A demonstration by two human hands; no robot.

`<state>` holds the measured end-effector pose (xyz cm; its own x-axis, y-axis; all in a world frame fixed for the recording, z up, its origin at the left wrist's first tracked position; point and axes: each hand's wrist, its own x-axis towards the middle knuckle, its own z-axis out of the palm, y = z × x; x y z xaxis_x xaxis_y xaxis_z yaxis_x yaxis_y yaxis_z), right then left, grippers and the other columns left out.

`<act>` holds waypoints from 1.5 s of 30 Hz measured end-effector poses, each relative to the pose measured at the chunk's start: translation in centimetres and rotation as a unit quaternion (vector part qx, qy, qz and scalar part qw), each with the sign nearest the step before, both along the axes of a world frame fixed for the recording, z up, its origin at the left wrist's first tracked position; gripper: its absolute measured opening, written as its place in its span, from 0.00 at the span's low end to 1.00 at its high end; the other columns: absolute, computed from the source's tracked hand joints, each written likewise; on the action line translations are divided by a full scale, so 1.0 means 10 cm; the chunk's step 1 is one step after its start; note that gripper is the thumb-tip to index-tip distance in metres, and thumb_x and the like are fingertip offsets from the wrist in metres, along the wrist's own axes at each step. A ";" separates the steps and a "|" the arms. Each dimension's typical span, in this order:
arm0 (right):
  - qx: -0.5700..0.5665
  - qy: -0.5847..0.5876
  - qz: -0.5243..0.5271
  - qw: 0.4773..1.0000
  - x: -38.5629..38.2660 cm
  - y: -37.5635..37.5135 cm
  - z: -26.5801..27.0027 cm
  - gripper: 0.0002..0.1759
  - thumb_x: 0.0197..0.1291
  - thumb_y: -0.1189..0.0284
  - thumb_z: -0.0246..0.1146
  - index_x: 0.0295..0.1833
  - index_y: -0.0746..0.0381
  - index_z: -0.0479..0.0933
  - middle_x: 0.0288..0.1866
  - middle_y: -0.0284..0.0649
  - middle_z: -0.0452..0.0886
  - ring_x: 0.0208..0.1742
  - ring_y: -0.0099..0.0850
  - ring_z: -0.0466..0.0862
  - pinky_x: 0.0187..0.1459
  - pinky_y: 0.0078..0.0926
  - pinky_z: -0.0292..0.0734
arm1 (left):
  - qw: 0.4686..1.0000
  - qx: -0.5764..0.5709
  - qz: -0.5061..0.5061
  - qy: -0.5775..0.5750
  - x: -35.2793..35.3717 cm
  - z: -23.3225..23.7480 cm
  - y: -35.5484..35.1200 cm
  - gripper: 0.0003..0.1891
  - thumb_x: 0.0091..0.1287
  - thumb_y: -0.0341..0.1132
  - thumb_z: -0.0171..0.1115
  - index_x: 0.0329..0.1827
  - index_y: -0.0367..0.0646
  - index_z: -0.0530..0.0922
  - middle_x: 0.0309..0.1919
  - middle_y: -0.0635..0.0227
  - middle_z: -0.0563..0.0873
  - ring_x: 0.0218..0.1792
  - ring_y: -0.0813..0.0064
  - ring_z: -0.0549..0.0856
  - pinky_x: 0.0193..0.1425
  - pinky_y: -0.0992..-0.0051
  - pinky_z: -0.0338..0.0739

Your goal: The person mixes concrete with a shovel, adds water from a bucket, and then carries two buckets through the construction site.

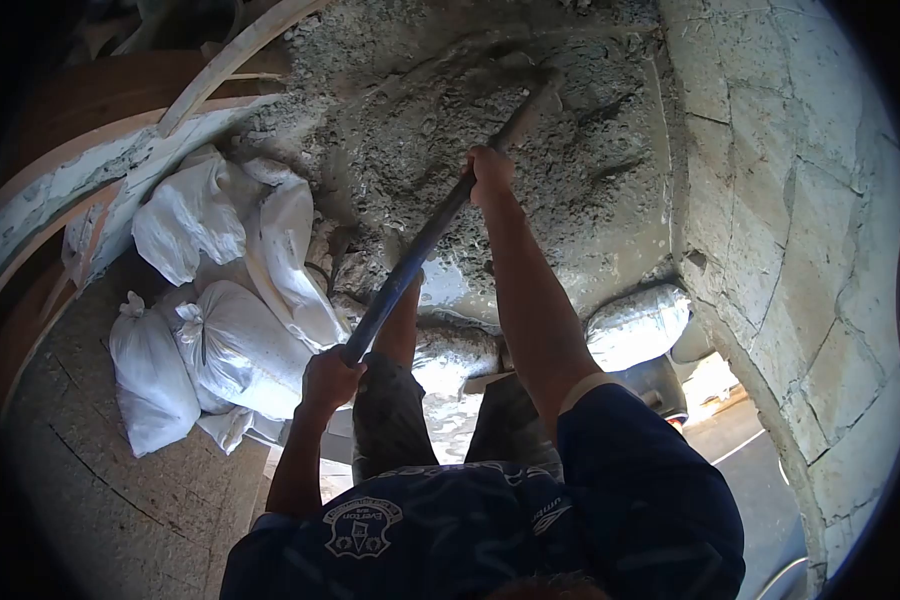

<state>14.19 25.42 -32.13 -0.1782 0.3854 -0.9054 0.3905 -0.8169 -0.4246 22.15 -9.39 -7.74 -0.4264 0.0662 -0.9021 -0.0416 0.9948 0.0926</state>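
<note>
A long dark-handled tool (410, 262) runs diagonally from the lower left to the upper right. My left hand (331, 382) is closed round its near end, close to my body. Farther up the handle, my right hand (490, 174) grips it with the arm stretched forward. The tool's far end lies in rough wet grey mortar (400, 130), and its head is too covered to make out.
Several tied white sacks (240, 345) are piled at the left, beside curved wooden boards (225, 65). Another white sack (638, 326) lies right of my legs. A cracked block wall (770, 200) rises at the right. Water pools near my feet.
</note>
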 end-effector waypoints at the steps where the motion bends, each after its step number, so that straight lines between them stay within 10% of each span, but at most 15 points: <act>1: -0.008 -0.003 0.008 1.000 0.18 -0.07 0.08 0.08 0.58 0.80 0.63 0.30 0.63 0.72 0.25 0.39 0.73 0.24 0.33 0.76 0.29 0.37 0.74 | 1.000 -0.019 0.009 -0.007 0.12 0.01 -0.09 0.15 0.62 0.45 0.73 0.45 0.46 0.86 0.39 0.54 0.90 0.45 0.47 0.89 0.52 0.54 0.81; 12: -0.039 -0.004 -0.072 0.997 1.37 -0.85 1.53 0.08 0.52 0.82 0.62 0.27 0.62 0.70 0.20 0.38 0.72 0.16 0.33 0.75 0.21 0.31 0.72 | 0.994 0.015 0.044 0.096 1.71 0.11 -1.60 0.17 0.55 0.27 0.65 0.49 0.49 0.85 0.36 0.50 0.90 0.40 0.45 0.89 0.49 0.49 0.81; 21: 0.062 0.081 0.243 0.965 -0.58 0.06 0.55 0.04 0.50 0.82 0.63 0.29 0.67 0.74 0.21 0.39 0.73 0.18 0.33 0.77 0.24 0.38 0.73 | 0.927 0.058 0.345 0.138 1.54 -0.97 0.90 0.15 0.61 0.45 0.73 0.40 0.44 0.84 0.30 0.55 0.86 0.36 0.52 0.87 0.39 0.57 0.80; 24: 0.113 0.067 0.359 0.924 -0.46 -0.18 0.06 0.03 0.53 0.82 0.64 0.32 0.68 0.76 0.24 0.40 0.78 0.22 0.33 0.80 0.24 0.36 0.75 | 0.840 0.158 0.484 0.187 0.83 -2.44 0.93 0.17 0.64 0.51 0.68 0.36 0.45 0.81 0.26 0.61 0.82 0.30 0.60 0.83 0.34 0.61 0.76; 27: 0.333 -0.039 0.535 0.775 0.30 -0.50 -0.40 0.08 0.52 0.77 0.63 0.38 0.70 0.78 0.28 0.49 0.84 0.31 0.48 0.88 0.32 0.43 0.80 | 0.769 0.230 0.569 0.180 0.35 -3.46 0.74 0.21 0.68 0.57 0.63 0.33 0.47 0.78 0.22 0.67 0.77 0.25 0.67 0.78 0.28 0.65 0.72; 35: 0.262 -0.007 0.555 0.790 1.44 -0.99 0.90 0.14 0.52 0.73 0.63 0.44 0.67 0.77 0.29 0.50 0.84 0.31 0.45 0.87 0.36 0.42 0.80 | 0.681 0.274 0.659 0.163 0.68 -4.36 0.31 0.28 0.74 0.65 0.56 0.27 0.50 0.74 0.16 0.77 0.70 0.17 0.81 0.71 0.19 0.71 0.64; 38: 0.232 0.054 0.582 0.777 0.71 -1.21 0.92 0.14 0.51 0.76 0.62 0.44 0.69 0.77 0.27 0.51 0.83 0.29 0.43 0.86 0.35 0.40 0.80 | 0.640 0.320 0.674 0.185 0.85 -4.77 0.30 0.28 0.74 0.65 0.57 0.27 0.50 0.75 0.16 0.77 0.69 0.17 0.81 0.70 0.19 0.71 0.65; 40: 0.345 0.128 0.646 0.669 0.14 -1.45 0.38 0.14 0.51 0.75 0.64 0.43 0.70 0.79 0.32 0.58 0.85 0.36 0.54 0.88 0.40 0.45 0.83 | 0.623 0.341 0.673 0.206 0.89 -4.81 0.31 0.27 0.73 0.65 0.58 0.27 0.51 0.74 0.15 0.78 0.68 0.16 0.81 0.69 0.19 0.72 0.64; 45: 0.129 0.086 0.812 0.563 -1.00 -1.52 0.32 0.14 0.54 0.70 0.65 0.41 0.69 0.84 0.45 0.61 0.87 0.49 0.52 0.89 0.51 0.43 0.85 | 0.615 0.308 0.712 0.141 0.74 -4.25 0.48 0.25 0.72 0.64 0.61 0.27 0.54 0.73 0.16 0.79 0.68 0.16 0.84 0.67 0.18 0.75 0.61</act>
